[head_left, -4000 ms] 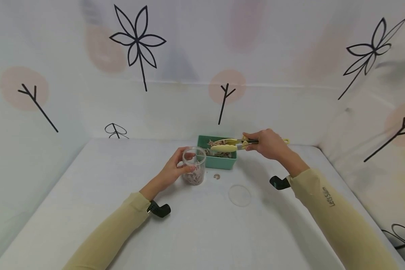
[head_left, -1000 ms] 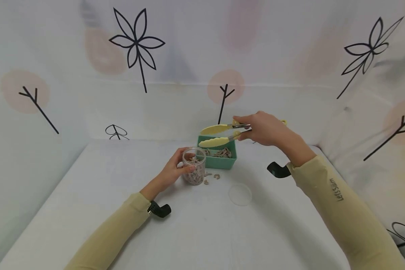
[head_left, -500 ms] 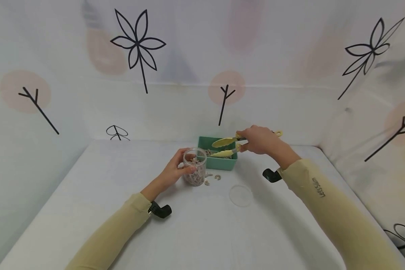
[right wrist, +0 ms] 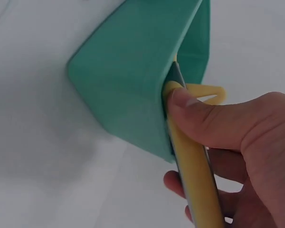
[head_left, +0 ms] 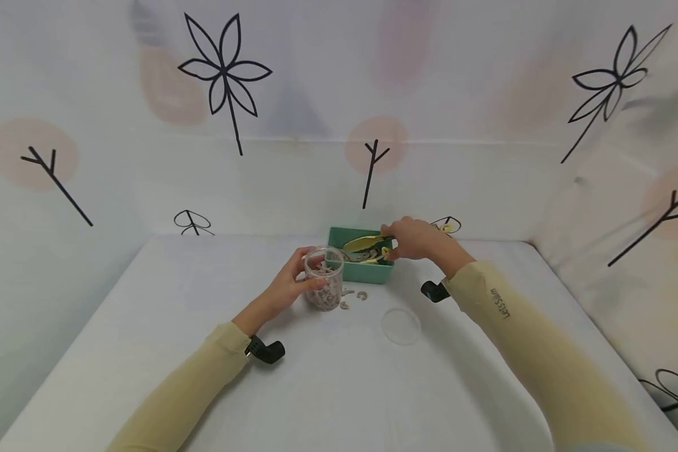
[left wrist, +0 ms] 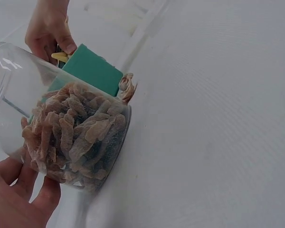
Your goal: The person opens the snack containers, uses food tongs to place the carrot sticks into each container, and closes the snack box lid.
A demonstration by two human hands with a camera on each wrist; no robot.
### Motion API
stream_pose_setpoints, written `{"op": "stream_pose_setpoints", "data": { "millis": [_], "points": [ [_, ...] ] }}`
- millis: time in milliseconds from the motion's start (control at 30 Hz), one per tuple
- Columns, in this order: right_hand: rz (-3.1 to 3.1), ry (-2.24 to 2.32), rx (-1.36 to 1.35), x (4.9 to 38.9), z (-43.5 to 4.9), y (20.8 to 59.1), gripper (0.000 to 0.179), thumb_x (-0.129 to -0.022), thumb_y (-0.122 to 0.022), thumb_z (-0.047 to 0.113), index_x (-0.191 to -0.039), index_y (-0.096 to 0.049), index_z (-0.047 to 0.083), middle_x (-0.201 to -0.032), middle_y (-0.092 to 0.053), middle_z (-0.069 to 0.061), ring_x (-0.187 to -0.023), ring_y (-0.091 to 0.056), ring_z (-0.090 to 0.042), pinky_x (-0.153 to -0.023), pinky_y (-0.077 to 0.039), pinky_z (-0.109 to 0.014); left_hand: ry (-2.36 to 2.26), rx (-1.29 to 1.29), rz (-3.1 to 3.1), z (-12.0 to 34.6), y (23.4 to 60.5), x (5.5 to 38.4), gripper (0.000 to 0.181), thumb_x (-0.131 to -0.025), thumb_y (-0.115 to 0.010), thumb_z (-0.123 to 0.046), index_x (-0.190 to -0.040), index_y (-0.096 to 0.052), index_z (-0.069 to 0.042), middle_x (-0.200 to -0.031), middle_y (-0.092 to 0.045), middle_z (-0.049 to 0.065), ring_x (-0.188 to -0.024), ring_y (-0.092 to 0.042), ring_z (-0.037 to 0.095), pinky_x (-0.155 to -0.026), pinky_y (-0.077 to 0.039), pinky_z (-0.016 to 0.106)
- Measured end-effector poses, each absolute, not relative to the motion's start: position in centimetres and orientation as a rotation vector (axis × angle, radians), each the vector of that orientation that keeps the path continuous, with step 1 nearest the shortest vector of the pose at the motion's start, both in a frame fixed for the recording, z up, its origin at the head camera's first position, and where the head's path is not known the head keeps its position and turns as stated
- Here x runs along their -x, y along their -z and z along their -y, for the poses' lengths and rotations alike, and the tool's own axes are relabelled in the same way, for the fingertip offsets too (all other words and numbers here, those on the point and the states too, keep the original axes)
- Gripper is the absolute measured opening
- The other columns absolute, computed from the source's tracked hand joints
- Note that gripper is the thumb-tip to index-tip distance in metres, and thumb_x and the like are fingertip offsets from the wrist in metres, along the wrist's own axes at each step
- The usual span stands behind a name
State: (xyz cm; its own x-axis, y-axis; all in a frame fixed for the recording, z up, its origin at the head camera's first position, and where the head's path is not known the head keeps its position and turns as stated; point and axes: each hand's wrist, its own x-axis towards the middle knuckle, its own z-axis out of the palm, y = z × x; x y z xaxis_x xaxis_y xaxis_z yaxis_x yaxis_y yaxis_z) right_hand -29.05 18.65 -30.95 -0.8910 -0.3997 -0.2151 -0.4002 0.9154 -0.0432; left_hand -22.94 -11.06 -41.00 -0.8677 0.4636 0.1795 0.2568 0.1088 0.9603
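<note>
Nearest, the clear round lid [head_left: 401, 326] lies flat on the white table [head_left: 328, 389], with a few loose bits [head_left: 362, 293] past it. Next, the left hand [head_left: 291, 280] wraps round the clear jar [head_left: 326, 292] of brown bits [left wrist: 76, 133], and should hold it still, just beside the box. Farthest, the right hand [head_left: 415, 239] grips the yellow tongs [head_left: 363, 243], dipped into the green box [head_left: 364, 274]; a gentle squeeze and slow lift would probably spill less.

Screened-in workspace, white tabletop [head_left: 328, 389], flower-patterned backdrop [head_left: 311, 113] around it
</note>
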Motion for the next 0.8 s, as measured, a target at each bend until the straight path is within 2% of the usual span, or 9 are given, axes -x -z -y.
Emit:
{"op": "stream_pose_setpoints", "data": {
  "millis": [300,400,467,567,667,800],
  "points": [
    [-2.843,0.144,0.629,29.4,-18.2,32.2,0.072,-0.09,-0.076,0.028,-0.151,-0.042,0.008,-0.137,-0.056,-0.02,-0.125,-0.05,-0.037,-0.1,-0.044,-0.054,-1.845,-0.727,-2.21,11.1,41.2,23.2,0.065,-0.095,-0.068,-0.016,-0.149,-0.032,-0.017,-0.147,-0.046,0.016,-0.138,-0.037,0.035,-0.108,-0.028,0.065],
    [-2.881,0.138,0.657,29.4,-18.3,32.6,0.07,-0.09,-0.076,0.028,-0.15,-0.043,0.009,-0.134,-0.059,-0.019,-0.119,-0.054,-0.036,-0.091,-0.049,-0.05,-1.846,-0.736,-2.214,11.1,41.2,23.4,0.064,-0.095,-0.069,-0.016,-0.149,-0.033,-0.018,-0.148,-0.046,0.015,-0.138,-0.038,0.034,-0.108,-0.029,0.064],
    [-2.915,0.119,0.691,29.2,-18.4,32.9,0.067,-0.091,-0.075,0.027,-0.148,-0.045,0.009,-0.13,-0.063,-0.018,-0.109,-0.058,-0.033,-0.08,-0.052,-0.044,-1.849,-0.738,-2.208,11.2,41.3,23.5,0.063,-0.095,-0.069,-0.016,-0.148,-0.034,-0.019,-0.149,-0.046,0.014,-0.137,-0.039,0.033,-0.108,-0.029,0.063],
    [-2.964,0.106,0.731,29.0,-18.5,33.3,0.063,-0.092,-0.074,0.027,-0.147,-0.048,0.01,-0.121,-0.068,-0.016,-0.092,-0.06,-0.027,-0.063,-0.048,-0.036,-1.851,-0.729,-2.197,11.2,41.4,23.6,0.063,-0.095,-0.07,-0.018,-0.147,-0.035,-0.021,-0.15,-0.045,0.01,-0.136,-0.039,0.03,-0.108,-0.029,0.062],
    [-2.994,0.14,0.731,28.8,-18.5,33.6,0.059,-0.092,-0.073,0.026,-0.145,-0.051,0.012,-0.115,-0.07,-0.016,-0.081,-0.057,-0.023,-0.055,-0.042,-0.031,-1.843,-0.715,-2.206,11.2,41.4,23.6,0.063,-0.095,-0.07,-0.02,-0.147,-0.036,-0.023,-0.151,-0.045,0.008,-0.136,-0.039,0.029,-0.108,-0.029,0.063],
    [-3.014,0.159,0.748,28.5,-18.8,33.7,0.055,-0.093,-0.072,0.026,-0.143,-0.054,0.012,-0.112,-0.071,-0.017,-0.074,-0.055,-0.022,-0.052,-0.041,-0.03,-1.848,-0.715,-2.206,11.2,41.3,23.4,0.062,-0.096,-0.069,-0.017,-0.148,-0.035,-0.022,-0.15,-0.046,0.01,-0.137,-0.039,0.03,-0.108,-0.028,0.063]
  ]
}}
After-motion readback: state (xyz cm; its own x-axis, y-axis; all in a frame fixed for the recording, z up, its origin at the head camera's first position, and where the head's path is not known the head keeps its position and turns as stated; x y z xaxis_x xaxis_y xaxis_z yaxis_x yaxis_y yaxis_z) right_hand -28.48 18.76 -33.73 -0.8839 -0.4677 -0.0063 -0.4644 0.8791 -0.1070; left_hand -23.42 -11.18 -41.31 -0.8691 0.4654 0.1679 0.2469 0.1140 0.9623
